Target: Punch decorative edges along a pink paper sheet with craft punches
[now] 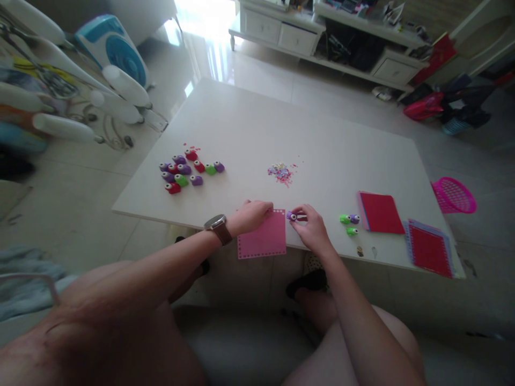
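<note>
A pink paper sheet (261, 238) with small holes punched along its edges hangs partly over the table's near edge. My left hand (254, 214), with a watch on its wrist, is closed on the sheet's upper edge. Just right of the sheet, my right hand (308, 222) grips a small purple craft punch (292, 216) between thumb and fingers. The punch is close beside the sheet's top right corner; whether they touch I cannot tell. Farther up the table lies a heap of tiny punched paper bits (281, 173).
Several red, purple and green punches (184, 169) stand at the left. Three more punches (349, 219) sit right of my hand. A red paper stack (381, 213) and a hole-edged stack (430, 249) lie at the right end. A pink basket (454, 195) stands beyond the white table (241, 118).
</note>
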{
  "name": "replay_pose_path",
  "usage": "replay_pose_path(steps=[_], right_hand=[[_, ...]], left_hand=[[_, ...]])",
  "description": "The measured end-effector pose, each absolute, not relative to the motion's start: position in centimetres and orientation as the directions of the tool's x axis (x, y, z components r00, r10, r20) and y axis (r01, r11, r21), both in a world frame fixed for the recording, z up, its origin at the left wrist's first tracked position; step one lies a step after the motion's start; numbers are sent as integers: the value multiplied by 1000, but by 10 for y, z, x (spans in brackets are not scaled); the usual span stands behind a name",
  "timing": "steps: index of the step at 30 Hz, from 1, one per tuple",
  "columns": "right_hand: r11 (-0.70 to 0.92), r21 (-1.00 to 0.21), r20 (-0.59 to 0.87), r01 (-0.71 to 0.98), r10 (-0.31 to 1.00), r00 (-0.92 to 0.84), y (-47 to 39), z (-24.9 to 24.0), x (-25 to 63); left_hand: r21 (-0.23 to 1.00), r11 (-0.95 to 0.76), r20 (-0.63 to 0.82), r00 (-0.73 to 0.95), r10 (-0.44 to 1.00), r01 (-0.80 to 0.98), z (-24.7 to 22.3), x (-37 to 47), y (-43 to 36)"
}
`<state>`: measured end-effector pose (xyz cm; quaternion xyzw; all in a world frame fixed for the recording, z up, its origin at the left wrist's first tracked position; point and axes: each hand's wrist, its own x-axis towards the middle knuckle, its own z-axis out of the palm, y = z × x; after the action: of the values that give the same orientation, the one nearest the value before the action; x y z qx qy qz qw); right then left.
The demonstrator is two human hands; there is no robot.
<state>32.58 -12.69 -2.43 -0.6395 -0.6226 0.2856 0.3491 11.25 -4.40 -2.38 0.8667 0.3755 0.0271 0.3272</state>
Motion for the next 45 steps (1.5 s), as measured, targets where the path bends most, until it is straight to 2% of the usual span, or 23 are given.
replay_pose_path(steps=[14, 45], right_hand=[[59, -810, 109, 583, 993, 52, -127, -21, 324], [57, -795, 102, 605, 994, 41, -127, -20, 325]], left_hand=[[586, -473, -224, 692, 686, 658, -18, 115, -44], [581, -459, -245, 682, 689, 672, -19, 117, -43]])
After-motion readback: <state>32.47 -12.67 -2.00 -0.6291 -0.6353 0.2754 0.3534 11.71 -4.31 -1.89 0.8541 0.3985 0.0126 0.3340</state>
